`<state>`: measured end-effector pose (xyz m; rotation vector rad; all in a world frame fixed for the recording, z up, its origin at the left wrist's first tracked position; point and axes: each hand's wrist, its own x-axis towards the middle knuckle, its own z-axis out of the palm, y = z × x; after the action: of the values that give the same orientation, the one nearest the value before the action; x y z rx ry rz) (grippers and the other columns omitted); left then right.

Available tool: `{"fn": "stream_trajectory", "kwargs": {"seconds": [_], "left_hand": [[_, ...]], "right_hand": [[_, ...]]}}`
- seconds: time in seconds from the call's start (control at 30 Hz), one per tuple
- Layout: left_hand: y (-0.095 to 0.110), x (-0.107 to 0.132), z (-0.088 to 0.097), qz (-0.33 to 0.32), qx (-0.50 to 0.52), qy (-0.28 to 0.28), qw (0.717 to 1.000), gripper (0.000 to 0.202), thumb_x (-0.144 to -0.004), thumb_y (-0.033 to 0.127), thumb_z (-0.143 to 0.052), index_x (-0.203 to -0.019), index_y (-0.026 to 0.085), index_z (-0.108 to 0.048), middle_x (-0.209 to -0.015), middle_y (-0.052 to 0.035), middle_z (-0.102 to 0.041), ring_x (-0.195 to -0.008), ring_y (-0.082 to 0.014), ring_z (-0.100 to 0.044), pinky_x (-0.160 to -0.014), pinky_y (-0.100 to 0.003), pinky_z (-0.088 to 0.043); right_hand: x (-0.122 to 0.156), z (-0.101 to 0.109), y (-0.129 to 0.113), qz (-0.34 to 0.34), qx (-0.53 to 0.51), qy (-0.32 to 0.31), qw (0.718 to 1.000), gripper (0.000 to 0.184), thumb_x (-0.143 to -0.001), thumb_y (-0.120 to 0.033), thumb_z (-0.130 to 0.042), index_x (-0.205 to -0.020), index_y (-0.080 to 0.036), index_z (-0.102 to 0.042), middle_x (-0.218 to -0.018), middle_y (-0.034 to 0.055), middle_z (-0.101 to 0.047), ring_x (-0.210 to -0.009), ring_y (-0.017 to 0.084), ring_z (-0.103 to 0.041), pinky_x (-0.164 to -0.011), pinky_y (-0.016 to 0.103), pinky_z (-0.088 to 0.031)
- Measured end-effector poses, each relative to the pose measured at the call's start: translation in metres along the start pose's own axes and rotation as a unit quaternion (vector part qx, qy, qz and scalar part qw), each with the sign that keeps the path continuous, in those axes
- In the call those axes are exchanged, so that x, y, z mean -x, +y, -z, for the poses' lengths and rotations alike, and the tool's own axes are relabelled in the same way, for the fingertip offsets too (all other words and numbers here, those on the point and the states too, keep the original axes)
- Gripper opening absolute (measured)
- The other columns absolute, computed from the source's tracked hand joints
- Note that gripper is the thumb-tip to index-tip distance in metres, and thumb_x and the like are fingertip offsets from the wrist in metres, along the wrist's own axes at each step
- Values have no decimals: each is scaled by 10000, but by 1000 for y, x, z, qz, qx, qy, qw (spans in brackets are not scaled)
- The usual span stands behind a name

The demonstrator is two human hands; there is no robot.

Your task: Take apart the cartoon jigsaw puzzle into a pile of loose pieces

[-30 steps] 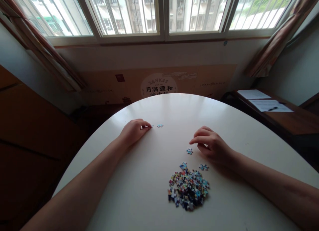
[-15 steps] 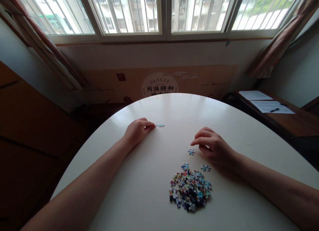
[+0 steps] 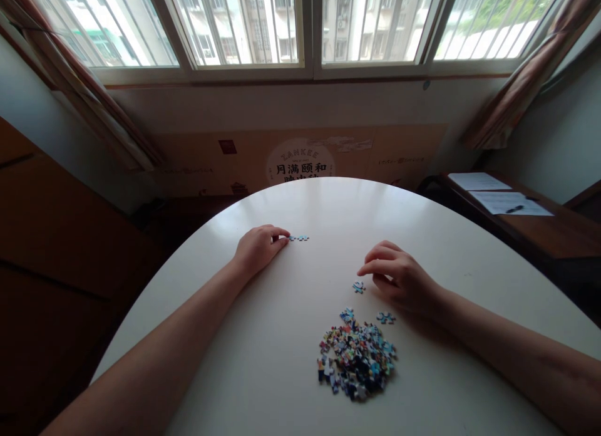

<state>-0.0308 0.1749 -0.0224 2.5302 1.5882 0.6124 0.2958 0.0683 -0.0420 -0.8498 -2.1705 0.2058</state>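
On the white table, two small light-blue jigsaw pieces [image 3: 303, 238] lie side by side near the far edge. My left hand [image 3: 261, 249] rests there, its thumb and forefinger closed at the edge of the left jigsaw piece [image 3: 292, 238]. My right hand [image 3: 402, 276] hovers low over the table, forefinger stretched out and other fingers loosely bent, holding nothing. Just below its fingertip lies a single jigsaw piece [image 3: 359, 287] with a pale curved mark. Closer to me is a heap of mixed jigsaw pieces [image 3: 359, 361].
Joined blue pieces [image 3: 386, 317] lie right of the heap, and another piece [image 3: 347, 314] touches its top. The round white table [image 3: 263, 336] has a curved far edge. Papers with a pen [image 3: 511, 204] lie on a brown surface at the right. A window and curtains are beyond.
The left fingertips have drawn back slightly to the left, showing more of the left piece. The right hand stays nearly still. The view has shifted a little.
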Motion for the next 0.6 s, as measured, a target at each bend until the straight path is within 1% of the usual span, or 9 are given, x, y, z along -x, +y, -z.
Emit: {"fn": "stream_trajectory", "kwargs": {"seconds": [0.2, 0.43, 0.6], "left_hand": [[-2, 1, -2, -13, 4, 8, 1000, 227, -893, 353, -598, -983, 292, -797, -839, -7, -728, -685, -174, -624, -618, -277, -434], [1, 0, 0, 5, 4, -4, 1000, 219, -900, 353, -608, -999, 297, -795, -877, -9, -733, -730, -188, -637, -644, -287, -437], [1, 0, 0, 4, 6, -1, 1000, 203, -901, 337, -619, -994, 291, -794, -877, -9, -734, -724, -186, -637, -642, -281, -436]], "right_hand": [[0, -1, 0, 0, -2, -4, 1000, 348, -778, -13, -516, -940, -234, -731, -877, 42, -659, -871, 189, -575, -745, 333, -513], [0, 0, 0, 1, -1, -6, 1000, 345, -785, -10, -515, -937, -232, -730, -875, 39, -658, -868, 184, -572, -743, 330, -511], [-1, 0, -1, 0, -3, -5, 1000, 344, -785, -8, -514, -937, -226, -732, -874, 43, -659, -870, 184, -574, -746, 326, -511]]}}
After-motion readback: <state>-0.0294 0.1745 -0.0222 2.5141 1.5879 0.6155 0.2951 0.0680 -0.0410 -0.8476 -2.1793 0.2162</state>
